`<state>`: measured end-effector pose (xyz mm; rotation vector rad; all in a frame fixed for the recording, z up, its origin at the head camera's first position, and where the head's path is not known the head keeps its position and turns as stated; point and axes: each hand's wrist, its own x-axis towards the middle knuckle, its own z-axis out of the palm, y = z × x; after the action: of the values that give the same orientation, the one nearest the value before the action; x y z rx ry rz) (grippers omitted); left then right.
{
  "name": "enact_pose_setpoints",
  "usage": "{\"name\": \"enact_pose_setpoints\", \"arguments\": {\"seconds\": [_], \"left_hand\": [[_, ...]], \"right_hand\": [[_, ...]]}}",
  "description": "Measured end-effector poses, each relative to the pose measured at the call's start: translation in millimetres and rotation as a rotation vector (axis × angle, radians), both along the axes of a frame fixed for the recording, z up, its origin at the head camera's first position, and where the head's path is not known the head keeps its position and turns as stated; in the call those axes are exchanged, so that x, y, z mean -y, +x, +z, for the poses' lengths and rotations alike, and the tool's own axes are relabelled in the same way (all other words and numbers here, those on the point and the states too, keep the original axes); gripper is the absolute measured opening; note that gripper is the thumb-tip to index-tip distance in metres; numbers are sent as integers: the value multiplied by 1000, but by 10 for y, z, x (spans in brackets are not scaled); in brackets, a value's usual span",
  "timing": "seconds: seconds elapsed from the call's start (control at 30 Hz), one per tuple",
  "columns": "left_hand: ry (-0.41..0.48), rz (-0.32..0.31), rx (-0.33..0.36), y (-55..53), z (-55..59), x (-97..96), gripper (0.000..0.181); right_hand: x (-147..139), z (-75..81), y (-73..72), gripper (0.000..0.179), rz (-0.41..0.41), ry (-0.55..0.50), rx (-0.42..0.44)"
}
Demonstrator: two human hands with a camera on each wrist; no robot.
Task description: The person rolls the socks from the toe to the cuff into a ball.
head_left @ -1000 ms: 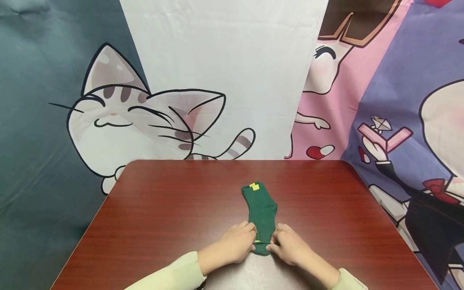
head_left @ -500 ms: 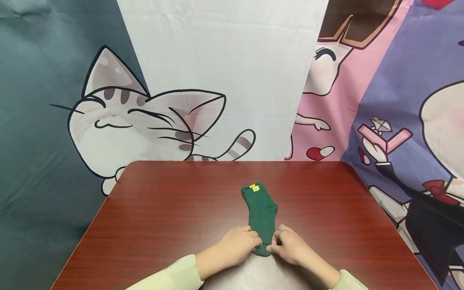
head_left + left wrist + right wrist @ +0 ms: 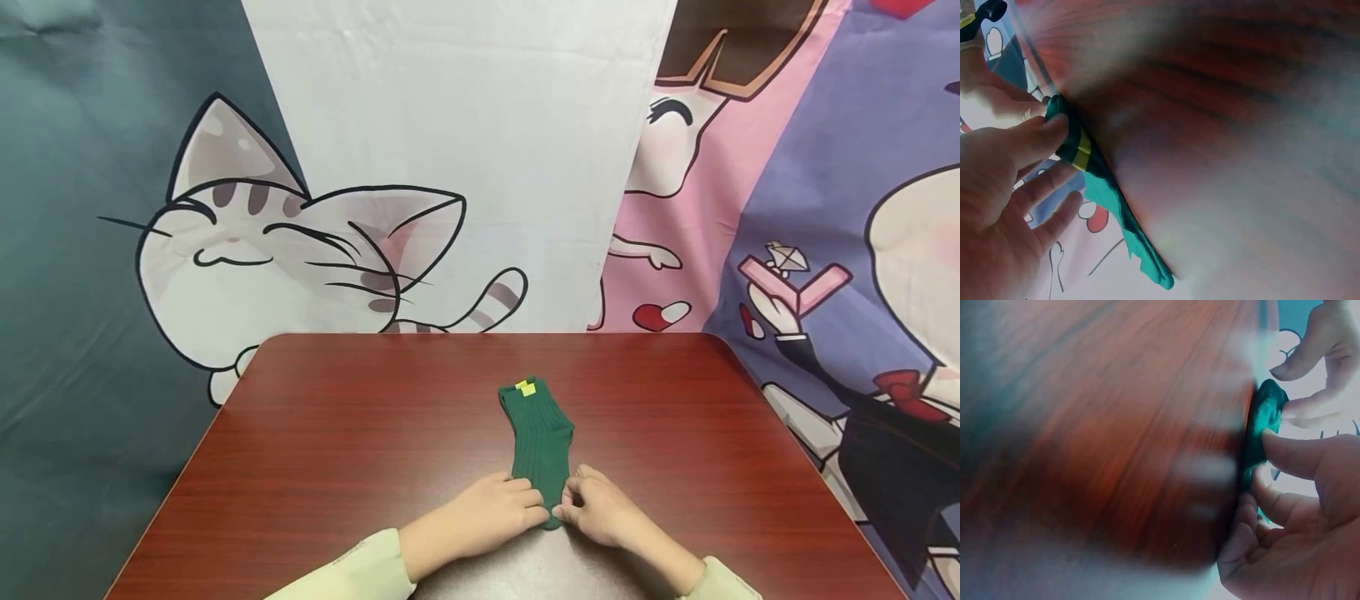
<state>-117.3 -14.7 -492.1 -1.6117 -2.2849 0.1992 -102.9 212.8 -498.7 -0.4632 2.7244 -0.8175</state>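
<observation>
A pair of green ribbed socks lies flat on the table, the end with a yellow label away from me. My left hand lies across the near toe end, its fingertips covering most of it. In the left wrist view its thumb overlaps the socks beside a yellow strip, and the other fingers stretch out loosely. My right hand pinches the right edge of the toe; in the right wrist view its thumb presses the green fabric while the other fingers curl below.
The reddish-brown wooden table spreads around both hands. A printed cloth backdrop with a cartoon cat and figures hangs behind its far edge.
My left hand has slid rightward from the left edge over the toe, covering the yellow strip there. My right hand and the socks stay nearly where they were.
</observation>
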Motion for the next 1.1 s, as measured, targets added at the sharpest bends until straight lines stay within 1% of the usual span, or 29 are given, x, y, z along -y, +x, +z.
{"name": "enact_pose_setpoints", "arguments": {"seconds": [0.07,0.17,0.37,0.5,0.6,0.7,0.77,0.87,0.97,1.03,1.1], "left_hand": [[-9,3,2,-4,10,3,14],[-23,16,39,-8,20,-8,15],[-23,48,146,-22,31,-57,19],[-16,51,274,-65,50,-48,23],[6,25,379,-118,53,-2,27],[13,-6,457,-167,56,56,34],[6,-18,498,-188,61,88,38],[-5,-20,536,-195,79,113,40],[-1,-10,553,-184,89,117,39],[6,-1,551,-177,89,113,38],[12,4,538,-167,89,105,37]], "right_hand": [[-1,3,1,26,0,-11,2],[0,1,5,26,4,-12,-14],[4,-17,10,27,-1,21,-67],[-11,-14,13,26,-3,-8,-46],[-35,-8,19,21,15,-55,-41],[-68,-13,36,17,52,-101,-85],[-89,-20,53,18,82,-131,-124],[-110,-32,82,22,152,-164,-189],[-117,-39,104,24,222,-168,-251],[-120,-41,113,25,248,-160,-272],[-124,-44,118,26,252,-157,-279]]}}
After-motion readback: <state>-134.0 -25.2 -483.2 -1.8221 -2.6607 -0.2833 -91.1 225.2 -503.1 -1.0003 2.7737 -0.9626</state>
